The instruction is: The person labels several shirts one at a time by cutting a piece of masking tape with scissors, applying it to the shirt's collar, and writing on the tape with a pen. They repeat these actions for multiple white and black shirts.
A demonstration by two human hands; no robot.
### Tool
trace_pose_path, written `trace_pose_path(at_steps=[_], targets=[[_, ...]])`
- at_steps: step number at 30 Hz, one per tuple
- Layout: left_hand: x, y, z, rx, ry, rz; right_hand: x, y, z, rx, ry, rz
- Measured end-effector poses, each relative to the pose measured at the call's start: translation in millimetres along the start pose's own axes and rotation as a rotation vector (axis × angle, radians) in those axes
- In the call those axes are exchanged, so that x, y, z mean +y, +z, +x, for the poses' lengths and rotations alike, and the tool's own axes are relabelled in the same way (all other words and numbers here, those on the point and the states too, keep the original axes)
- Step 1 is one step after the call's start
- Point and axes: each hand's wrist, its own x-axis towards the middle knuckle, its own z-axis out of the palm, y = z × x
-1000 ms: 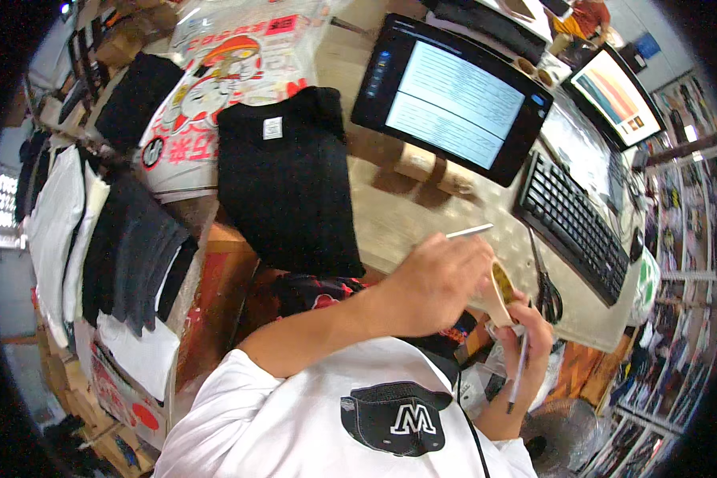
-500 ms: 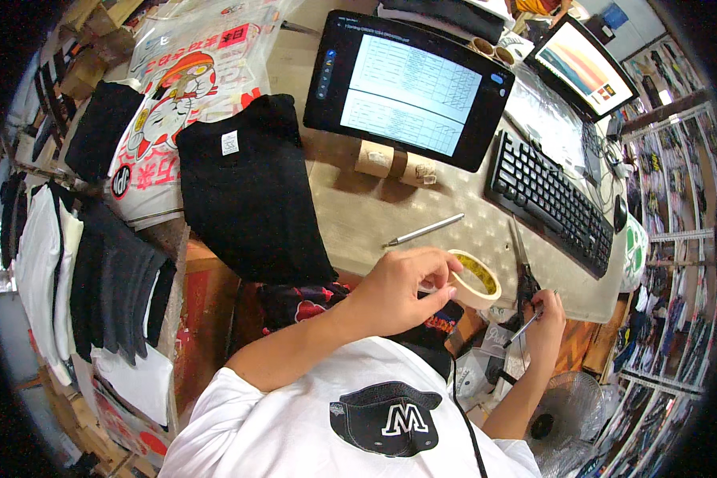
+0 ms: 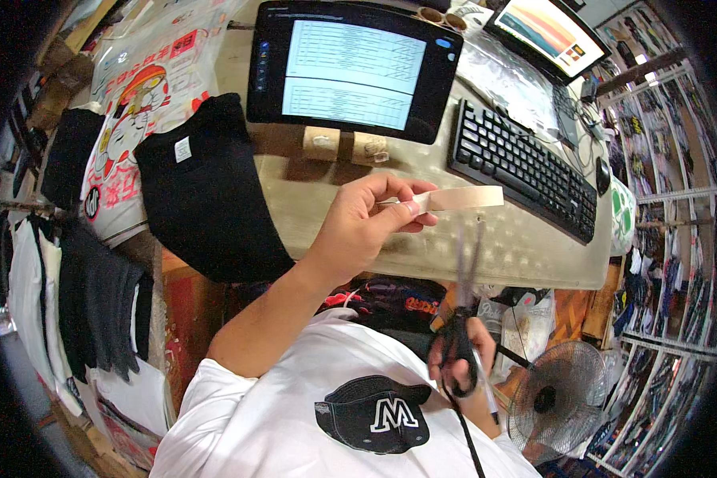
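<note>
My left hand (image 3: 366,219) pinches a roll of pale masking tape (image 3: 470,197) over the front of the table; the roll is seen from its side. In front of my chest, my right hand (image 3: 474,350) is closed around black-handled scissors (image 3: 459,338), their blades upright and blurred. A slim pen (image 3: 486,390) also sticks out from that hand, tip down. To the left of my left hand lies a folded black garment (image 3: 207,199) with a white label.
A tablet (image 3: 350,72) leans on cardboard rolls (image 3: 346,145). To its right are a black keyboard (image 3: 526,167), a mouse (image 3: 603,175) and a laptop screen (image 3: 546,36). A printed plastic bag (image 3: 135,111) lies at left. A fan (image 3: 554,398) stands below right, beside garment-filled shelves (image 3: 661,159).
My left hand has lifted the tape roll and turned it side-on. My right hand has moved left toward my chest, with the scissors now in it. The whole view has shifted.
</note>
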Motion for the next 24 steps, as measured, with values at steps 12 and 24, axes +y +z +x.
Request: trace_pose_path(at_steps=[12, 24], targets=[[-1.9, 10.1, -5.7, -0.030, -0.008, -0.052, 8.8, 7.1, 7.2, -0.085, 0.096, -0.026], [-12.7, 14.7, 3.6, -0.100, -0.034, 0.001, 21.1, 3.1, 2.2, 0.118, -0.050, -0.088]])
